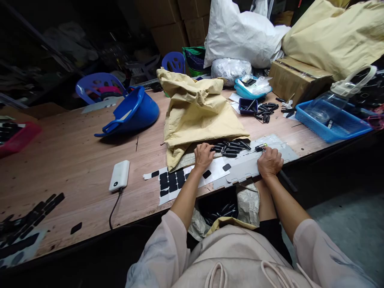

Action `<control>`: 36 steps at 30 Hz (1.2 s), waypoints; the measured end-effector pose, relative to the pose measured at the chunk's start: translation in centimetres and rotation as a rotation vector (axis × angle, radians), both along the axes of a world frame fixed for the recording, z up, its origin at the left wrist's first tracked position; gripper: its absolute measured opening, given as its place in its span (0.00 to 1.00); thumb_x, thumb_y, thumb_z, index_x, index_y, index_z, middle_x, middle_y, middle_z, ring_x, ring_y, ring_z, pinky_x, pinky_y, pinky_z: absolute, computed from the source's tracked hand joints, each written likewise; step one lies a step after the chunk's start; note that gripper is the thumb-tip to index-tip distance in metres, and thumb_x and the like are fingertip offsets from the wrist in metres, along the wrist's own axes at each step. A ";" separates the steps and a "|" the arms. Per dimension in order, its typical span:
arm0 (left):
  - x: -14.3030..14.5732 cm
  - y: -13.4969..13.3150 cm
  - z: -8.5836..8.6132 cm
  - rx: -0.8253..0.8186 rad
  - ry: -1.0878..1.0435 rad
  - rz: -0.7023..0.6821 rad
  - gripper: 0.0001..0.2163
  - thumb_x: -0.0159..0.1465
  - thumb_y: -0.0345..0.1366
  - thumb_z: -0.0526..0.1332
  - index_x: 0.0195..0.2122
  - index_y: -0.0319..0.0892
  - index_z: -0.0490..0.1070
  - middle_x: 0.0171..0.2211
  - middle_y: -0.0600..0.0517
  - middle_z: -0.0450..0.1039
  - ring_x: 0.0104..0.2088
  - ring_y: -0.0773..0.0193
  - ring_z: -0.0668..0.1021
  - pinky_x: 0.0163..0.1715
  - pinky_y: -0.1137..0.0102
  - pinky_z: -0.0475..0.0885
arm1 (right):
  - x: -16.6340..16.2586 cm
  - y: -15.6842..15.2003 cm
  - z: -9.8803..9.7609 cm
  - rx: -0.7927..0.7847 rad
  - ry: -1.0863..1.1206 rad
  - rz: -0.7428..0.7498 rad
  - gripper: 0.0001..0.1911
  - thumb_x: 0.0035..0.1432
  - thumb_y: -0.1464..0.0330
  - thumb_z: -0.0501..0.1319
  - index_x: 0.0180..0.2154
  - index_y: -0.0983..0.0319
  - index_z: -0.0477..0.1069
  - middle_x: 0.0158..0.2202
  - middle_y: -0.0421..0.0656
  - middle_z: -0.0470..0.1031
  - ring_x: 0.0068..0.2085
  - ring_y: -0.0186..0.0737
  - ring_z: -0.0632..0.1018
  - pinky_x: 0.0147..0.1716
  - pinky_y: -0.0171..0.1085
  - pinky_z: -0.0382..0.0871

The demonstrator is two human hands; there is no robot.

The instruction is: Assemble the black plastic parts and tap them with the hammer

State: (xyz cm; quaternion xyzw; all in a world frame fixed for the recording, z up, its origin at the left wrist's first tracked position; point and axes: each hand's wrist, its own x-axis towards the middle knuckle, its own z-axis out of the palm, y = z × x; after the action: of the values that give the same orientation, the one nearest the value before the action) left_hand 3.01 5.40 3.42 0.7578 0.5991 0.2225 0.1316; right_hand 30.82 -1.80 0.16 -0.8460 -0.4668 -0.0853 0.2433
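Note:
My left hand (203, 156) rests knuckles up on the wooden table (75, 160), fingers curled at the edge of a pile of small black cylindrical parts (232, 147). What it grips, if anything, is hidden. My right hand (270, 161) is closed on a small black part with a shiny tip (260, 147), over a grey sheet (249, 162). A white backing sheet with black rectangular stickers (172, 182) lies just left of my left wrist. A crumpled yellow bag (195, 112) sits behind the pile.
A white power bank (119, 175) with a cable lies to the left. A tipped blue bucket (132, 114), a blue tray (336, 120), a small blue bowl of black parts (248, 106), a cardboard box (297, 78) and big sacks (240, 32) stand further back. An open bag (228, 210) sits on my lap.

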 end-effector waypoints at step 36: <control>-2.9 -6.8 -3.5 -0.149 -0.212 0.034 0.07 0.62 0.38 0.74 0.42 0.52 0.84 0.41 0.53 0.79 0.49 0.54 0.73 0.54 0.58 0.66 | -10.4 -3.1 1.8 0.212 0.374 0.727 0.15 0.70 0.66 0.56 0.49 0.58 0.79 0.43 0.47 0.82 0.45 0.44 0.80 0.48 0.40 0.73</control>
State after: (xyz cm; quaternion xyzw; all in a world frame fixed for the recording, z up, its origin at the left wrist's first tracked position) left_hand 0.14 -1.35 -0.05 0.7079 0.6095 0.2584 0.2460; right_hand 20.46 -4.93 1.98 -0.5974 -0.6714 0.1137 0.4235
